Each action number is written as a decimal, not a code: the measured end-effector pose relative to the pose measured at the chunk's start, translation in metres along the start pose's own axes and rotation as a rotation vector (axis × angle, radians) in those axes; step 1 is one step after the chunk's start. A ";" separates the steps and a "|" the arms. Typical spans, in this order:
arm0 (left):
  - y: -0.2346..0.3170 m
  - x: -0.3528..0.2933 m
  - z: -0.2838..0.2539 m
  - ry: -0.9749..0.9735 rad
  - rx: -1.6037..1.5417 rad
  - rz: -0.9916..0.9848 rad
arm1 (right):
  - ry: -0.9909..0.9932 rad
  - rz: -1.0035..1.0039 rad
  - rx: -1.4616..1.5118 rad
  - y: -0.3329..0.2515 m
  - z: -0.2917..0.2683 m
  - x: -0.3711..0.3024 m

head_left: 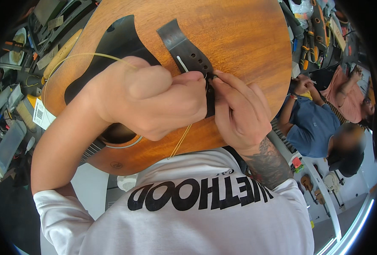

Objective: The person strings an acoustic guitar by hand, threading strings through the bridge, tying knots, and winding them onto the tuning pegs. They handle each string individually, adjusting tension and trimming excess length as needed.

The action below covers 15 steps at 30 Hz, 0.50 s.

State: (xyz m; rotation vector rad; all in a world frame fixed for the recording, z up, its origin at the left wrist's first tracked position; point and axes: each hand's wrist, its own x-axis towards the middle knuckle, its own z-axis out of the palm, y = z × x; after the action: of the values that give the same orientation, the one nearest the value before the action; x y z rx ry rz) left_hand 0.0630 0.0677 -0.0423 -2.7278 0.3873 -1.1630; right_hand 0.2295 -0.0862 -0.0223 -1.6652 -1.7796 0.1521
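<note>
An acoustic guitar point(248, 38) with a brown wooden top lies across my lap. My left hand point(144, 97) is closed over the top, pinching a guitar string point(92, 54) whose loose length curves away to the left. Thumb and fingers of my right hand point(241, 106) are pressed together at the dark bridge point(175, 39), on what looks like a small dark bridge pin point(214, 77). Several bare pin holes and a white saddle point(181, 64) show on the bridge. Both hands' fingertips nearly meet there, hiding the bridge's middle. Thin golden strings point(181, 141) emerge below my left hand.
A black pickguard point(127, 46) and the partly covered soundhole point(115, 134) are beside my left arm. Tools and a clear plastic box point(10, 146) crowd the left side. Pliers point(309, 46) lie at upper right. A person in a blue shirt point(312, 127) and another person sit at right.
</note>
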 end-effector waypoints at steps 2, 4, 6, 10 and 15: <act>-0.004 0.004 -0.001 -0.024 -0.069 -0.012 | 0.000 -0.020 -0.009 0.001 0.001 0.002; -0.004 0.005 -0.003 -0.045 -0.119 -0.061 | -0.007 -0.022 -0.012 0.000 0.000 0.003; -0.006 0.004 0.001 -0.025 -0.075 0.006 | -0.023 -0.007 -0.010 -0.002 -0.002 0.004; -0.006 -0.004 0.004 -0.032 -0.050 0.061 | -0.026 -0.015 -0.004 0.001 -0.003 0.004; -0.006 -0.003 0.001 -0.058 -0.126 -0.006 | -0.049 -0.019 0.019 0.002 -0.004 0.006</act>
State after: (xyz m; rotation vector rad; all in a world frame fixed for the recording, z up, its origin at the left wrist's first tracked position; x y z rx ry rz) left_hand 0.0628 0.0740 -0.0441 -2.8646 0.4599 -1.0942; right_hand 0.2338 -0.0820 -0.0176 -1.6437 -1.8234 0.2026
